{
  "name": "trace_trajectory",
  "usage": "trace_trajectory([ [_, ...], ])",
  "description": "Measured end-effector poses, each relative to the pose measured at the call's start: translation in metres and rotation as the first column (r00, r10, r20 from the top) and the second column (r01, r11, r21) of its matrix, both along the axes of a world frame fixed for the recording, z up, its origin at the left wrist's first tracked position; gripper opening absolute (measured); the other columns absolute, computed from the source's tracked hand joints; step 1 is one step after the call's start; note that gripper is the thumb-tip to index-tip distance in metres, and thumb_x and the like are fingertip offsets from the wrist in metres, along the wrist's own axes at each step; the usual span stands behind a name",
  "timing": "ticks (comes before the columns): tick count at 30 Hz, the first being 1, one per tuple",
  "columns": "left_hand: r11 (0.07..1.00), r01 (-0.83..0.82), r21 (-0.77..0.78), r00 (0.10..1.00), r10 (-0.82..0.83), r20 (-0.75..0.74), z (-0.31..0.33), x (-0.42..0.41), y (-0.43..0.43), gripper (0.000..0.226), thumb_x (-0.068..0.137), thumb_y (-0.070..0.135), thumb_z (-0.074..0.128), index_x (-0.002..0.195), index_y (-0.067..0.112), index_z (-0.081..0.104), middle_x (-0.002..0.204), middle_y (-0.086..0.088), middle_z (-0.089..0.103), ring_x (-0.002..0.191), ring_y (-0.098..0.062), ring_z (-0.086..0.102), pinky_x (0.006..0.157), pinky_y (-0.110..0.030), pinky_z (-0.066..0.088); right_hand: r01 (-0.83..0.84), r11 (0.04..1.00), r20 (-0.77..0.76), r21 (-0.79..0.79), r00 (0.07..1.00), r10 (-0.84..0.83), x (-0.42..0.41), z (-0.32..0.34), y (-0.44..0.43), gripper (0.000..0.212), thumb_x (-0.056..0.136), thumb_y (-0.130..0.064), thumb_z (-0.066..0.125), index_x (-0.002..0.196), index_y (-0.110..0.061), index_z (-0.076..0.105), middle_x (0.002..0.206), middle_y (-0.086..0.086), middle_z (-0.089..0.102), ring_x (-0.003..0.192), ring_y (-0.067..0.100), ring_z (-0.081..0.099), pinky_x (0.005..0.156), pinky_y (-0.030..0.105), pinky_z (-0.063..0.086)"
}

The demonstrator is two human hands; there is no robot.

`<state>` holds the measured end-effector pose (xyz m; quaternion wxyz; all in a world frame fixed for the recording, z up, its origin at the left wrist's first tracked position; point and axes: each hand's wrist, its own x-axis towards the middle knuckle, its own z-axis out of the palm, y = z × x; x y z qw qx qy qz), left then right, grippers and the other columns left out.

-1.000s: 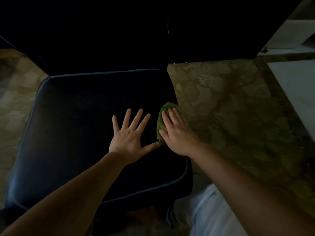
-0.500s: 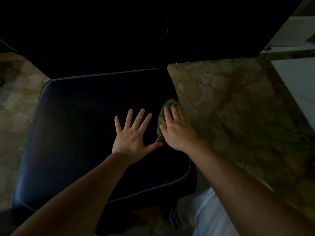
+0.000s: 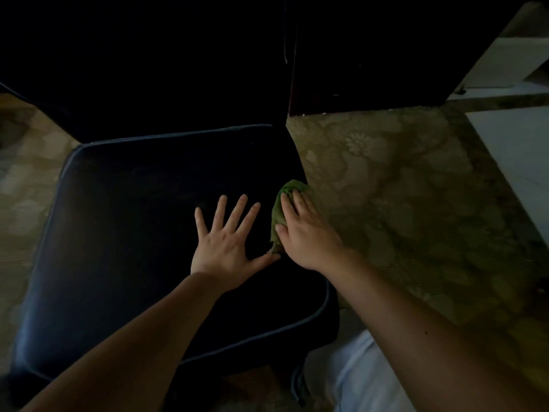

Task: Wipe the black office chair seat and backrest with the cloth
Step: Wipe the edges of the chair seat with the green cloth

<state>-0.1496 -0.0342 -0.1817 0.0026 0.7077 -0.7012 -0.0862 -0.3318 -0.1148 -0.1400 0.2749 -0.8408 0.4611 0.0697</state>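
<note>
The black office chair seat [image 3: 124,233] fills the left and middle of the view, with its dark backrest [image 3: 142,69] rising behind it. My left hand [image 3: 225,248] lies flat on the seat, fingers spread wide. At the seat's right edge, my right hand [image 3: 306,230] presses flat on a crumpled green cloth [image 3: 280,209], fingers straight. The cloth shows past my fingertips and along my thumb; the rest is hidden under my palm.
A patterned olive carpet [image 3: 401,188] covers the floor to the right and left of the chair. A dark cabinet [image 3: 371,55] stands behind on the right. White furniture [image 3: 517,150] sits at the far right. My pale clothing [image 3: 365,379] shows at the bottom.
My right hand and the cloth have shifted only slightly along the seat's right edge. The left hand stays flat in place. The view has drifted a little.
</note>
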Motion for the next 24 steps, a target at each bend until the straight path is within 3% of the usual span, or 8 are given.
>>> trace_trajectory([
  [5, 1.000, -0.003, 0.008, 1.000, 0.003, 0.006, 0.003, 0.000, 0.000, 0.104, 0.075, 0.096, 0.007, 0.159, 0.038, -0.010, 0.169, 0.006, -0.013, 0.154, -0.028, -0.019, 0.119, -0.067, -0.007, -0.011, 0.999, -0.049, -0.031, 0.999, 0.009, -0.004, 0.002, 0.015, 0.068, 0.109, -0.041, 0.029, 0.162, -0.012, -0.002, 0.170, 0.013, -0.004, 0.157, 0.027, -0.004, 0.125, 0.040, 0.004],
  [10, 1.000, -0.001, -0.008, 1.000, 0.001, 0.000, 0.000, -0.001, -0.001, 0.102, 0.079, 0.095, 0.017, 0.160, 0.038, -0.007, 0.169, 0.006, -0.009, 0.155, -0.028, -0.016, 0.119, -0.067, -0.006, -0.003, 0.999, -0.062, 0.036, 0.998, 0.005, 0.000, 0.003, 0.002, 0.068, 0.109, -0.040, 0.029, 0.162, -0.012, -0.005, 0.169, 0.012, -0.011, 0.156, 0.027, -0.010, 0.127, 0.046, 0.006],
  [19, 0.999, -0.029, 0.014, 0.999, 0.029, -0.014, 0.003, -0.004, -0.004, 0.104, 0.074, 0.096, 0.004, 0.159, 0.038, -0.010, 0.169, 0.006, -0.014, 0.153, -0.028, -0.021, 0.119, -0.067, -0.008, -0.050, 0.998, -0.054, 0.034, 0.997, 0.052, -0.010, 0.001, 0.002, 0.067, 0.109, -0.039, 0.029, 0.162, -0.013, -0.004, 0.170, 0.010, -0.009, 0.156, 0.025, -0.007, 0.125, 0.042, 0.007],
  [24, 0.999, -0.013, 0.031, 1.000, 0.013, -0.012, 0.004, -0.003, -0.004, 0.103, 0.075, 0.093, 0.010, 0.159, 0.038, -0.012, 0.168, 0.006, -0.016, 0.153, -0.028, -0.023, 0.118, -0.068, -0.008, -0.064, 0.995, -0.090, 0.080, 0.993, 0.071, -0.012, 0.008, 0.000, 0.066, 0.110, -0.038, 0.029, 0.162, -0.013, -0.003, 0.169, 0.011, -0.010, 0.156, 0.026, -0.008, 0.125, 0.043, 0.006],
])
